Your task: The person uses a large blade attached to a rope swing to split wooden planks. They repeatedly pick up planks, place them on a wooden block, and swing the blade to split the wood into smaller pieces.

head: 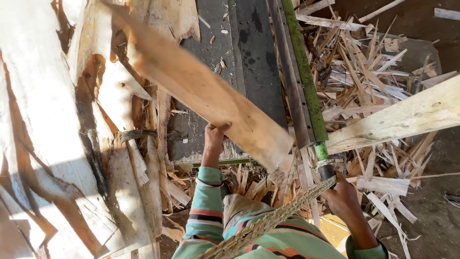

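Gripping a rough pale plank [211,96] in left hand [214,139], right hand [341,196] closed on green lever [306,86], splintered offcuts [369,72]

Dark machine bed [256,57] open, wood scraps [369,72] crowding right

Long pale wooden plank [206,91], slanted across dark machine bed, near end raised, green lever [306,86] with black grip alongside
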